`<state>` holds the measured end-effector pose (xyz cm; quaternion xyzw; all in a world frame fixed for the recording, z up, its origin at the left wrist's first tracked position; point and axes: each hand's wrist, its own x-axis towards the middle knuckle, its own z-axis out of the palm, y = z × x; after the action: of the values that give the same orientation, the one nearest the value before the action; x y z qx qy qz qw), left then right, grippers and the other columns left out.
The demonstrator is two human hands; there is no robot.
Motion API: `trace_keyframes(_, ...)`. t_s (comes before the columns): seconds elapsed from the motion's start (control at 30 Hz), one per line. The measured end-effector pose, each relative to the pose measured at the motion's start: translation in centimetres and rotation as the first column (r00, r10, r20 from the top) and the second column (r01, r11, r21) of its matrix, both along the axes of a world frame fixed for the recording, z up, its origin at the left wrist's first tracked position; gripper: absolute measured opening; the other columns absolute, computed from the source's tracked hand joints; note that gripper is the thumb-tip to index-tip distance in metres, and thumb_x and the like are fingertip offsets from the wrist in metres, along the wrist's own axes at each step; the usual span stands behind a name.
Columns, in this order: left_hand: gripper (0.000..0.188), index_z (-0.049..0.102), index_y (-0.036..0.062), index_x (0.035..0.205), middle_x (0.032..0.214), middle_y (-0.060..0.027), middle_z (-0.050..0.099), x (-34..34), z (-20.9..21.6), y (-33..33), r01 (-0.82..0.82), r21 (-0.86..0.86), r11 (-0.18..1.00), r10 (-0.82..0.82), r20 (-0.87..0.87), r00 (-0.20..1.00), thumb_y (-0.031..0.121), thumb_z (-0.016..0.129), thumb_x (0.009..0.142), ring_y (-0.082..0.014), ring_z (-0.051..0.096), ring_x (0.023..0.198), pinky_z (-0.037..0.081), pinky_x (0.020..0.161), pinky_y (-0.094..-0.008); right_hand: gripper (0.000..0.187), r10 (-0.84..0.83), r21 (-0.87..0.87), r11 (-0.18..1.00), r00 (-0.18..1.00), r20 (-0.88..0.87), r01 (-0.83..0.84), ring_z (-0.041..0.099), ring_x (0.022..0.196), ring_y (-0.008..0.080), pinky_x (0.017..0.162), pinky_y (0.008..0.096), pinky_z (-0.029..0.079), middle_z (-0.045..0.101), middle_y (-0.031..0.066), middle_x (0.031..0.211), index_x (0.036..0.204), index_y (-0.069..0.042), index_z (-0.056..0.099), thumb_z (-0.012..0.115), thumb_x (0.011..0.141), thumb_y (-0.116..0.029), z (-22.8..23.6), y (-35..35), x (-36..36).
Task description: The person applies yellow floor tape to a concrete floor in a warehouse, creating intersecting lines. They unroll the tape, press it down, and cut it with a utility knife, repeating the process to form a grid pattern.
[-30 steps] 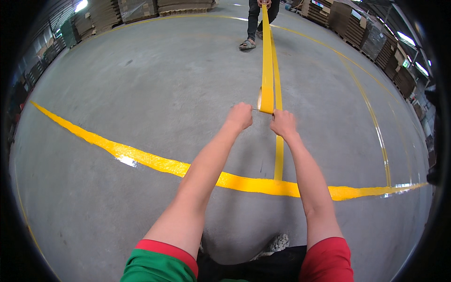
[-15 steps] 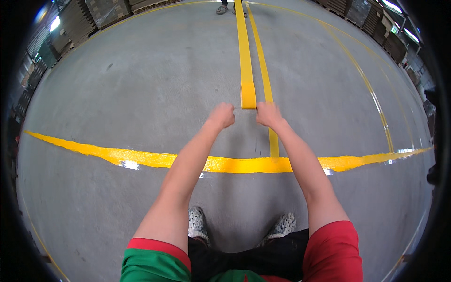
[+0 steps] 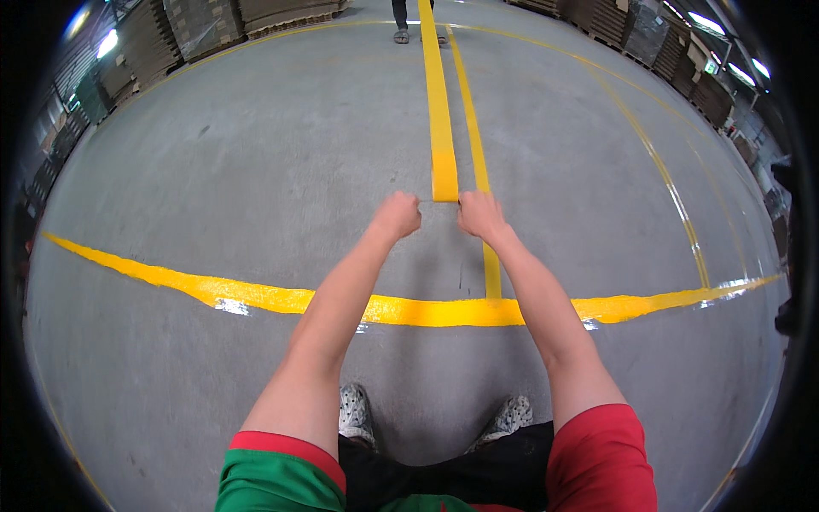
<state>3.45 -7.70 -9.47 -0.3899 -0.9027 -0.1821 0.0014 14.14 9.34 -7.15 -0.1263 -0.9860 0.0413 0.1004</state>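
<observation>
The yellow tape roll (image 3: 444, 177), just above frame centre, seems light, bendy and sticky; left hand (image 3: 397, 217) and right hand (image 3: 481, 215) are curled tight, apparently round a thin rod (image 3: 426, 201), the best hold

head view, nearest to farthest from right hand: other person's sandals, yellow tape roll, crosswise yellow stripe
1. Yellow tape roll, just left of the right hand
2. Crosswise yellow stripe, on the floor below
3. Other person's sandals, far ahead
</observation>
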Motion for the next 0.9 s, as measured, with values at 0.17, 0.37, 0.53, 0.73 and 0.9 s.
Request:
trace_keyframes(0.17, 0.018, 0.07, -0.0003, 0.086, 0.089, -0.0263, 0.067, -3.0, 6.3, 1.1, -0.056, 0.216, 0.975, 0.099, -0.196, 0.976, 0.014, 0.06, 0.081, -0.043, 0.066, 0.086, 0.055, 0.078, -0.0505, 0.018, -0.063, 0.041, 0.997, 0.988, -0.14, 0.07, 0.069, 0.092, 0.0397, 0.08, 0.0486, 0.055, 0.071, 0.0209, 0.093, 0.09, -0.003, 0.073, 0.062, 0.076, -0.007, 6.7, 0.4, -3.8)
trace_keyframes(0.37, 0.019, 0.072, 0.001, 0.09, 0.086, -0.0246, 0.069, -1.2, 3.1, -1.5, -0.019, -0.059, 0.998, 0.016, -0.054, 0.998, 0.012, 0.06, 0.08, -0.0415, 0.068, 0.086, 0.056, 0.077, -0.049, 0.022, -0.005, 0.007, 1.0, 0.993, 0.114, 0.004, 0.066, 0.102, 0.0392, 0.087, 0.0502, 0.053, 0.068, 0.0218, 0.103, 0.099, -0.002, 0.07, 0.061, 0.08, -0.01, 2.8, -1.6, -1.7)
trace_keyframes(0.53, 0.028, 0.073, 0.0032, 0.1, 0.1, -0.0246, 0.07, 5.4, -7.1, -3.9, 0.174, -0.401, 0.899, -0.089, 0.223, 0.971, 0.012, 0.06, 0.077, -0.0403, 0.067, 0.097, 0.055, 0.088, -0.0479, 0.025, 0.069, -0.125, 0.992, 0.895, 0.441, -0.016, 0.065, 0.101, 0.0437, 0.089, 0.0507, 0.053, 0.068, 0.026, 0.104, 0.098, -0.001, 0.071, 0.063, 0.075, -0.009, -7.3, -3.7, 5.6)
trace_keyframes(0.73, 0.026, 0.073, 0.0032, 0.096, 0.096, -0.0235, 0.07, 5.0, -7.1, -2.4, 0.216, -0.32, 0.922, -0.145, 0.229, 0.962, 0.015, 0.059, 0.078, -0.0406, 0.067, 0.095, 0.055, 0.086, -0.0485, 0.027, 0.061, -0.116, 0.993, 0.908, 0.413, -0.014, 0.064, 0.106, 0.04, 0.09, 0.0497, 0.052, 0.068, 0.0206, 0.108, 0.101, -0.003, 0.069, 0.068, 0.075, -0.011, -6.4, -2.1, 6.0)
trace_keyframes(0.9, 0.021, 0.071, 0.0032, 0.094, 0.097, -0.0238, 0.069, 2.6, -3.4, -0.4, 0.003, -0.147, 0.989, 0.011, 0.091, 0.996, 0.016, 0.06, 0.08, -0.0417, 0.066, 0.094, 0.055, 0.084, -0.0498, 0.024, -0.017, -0.04, 0.999, 0.986, 0.164, 0.023, 0.067, 0.093, 0.0399, 0.079, 0.0469, 0.056, 0.069, 0.0238, 0.095, 0.095, -0.003, 0.071, 0.065, 0.073, -0.011, -2.8, -0.7, 3.0)
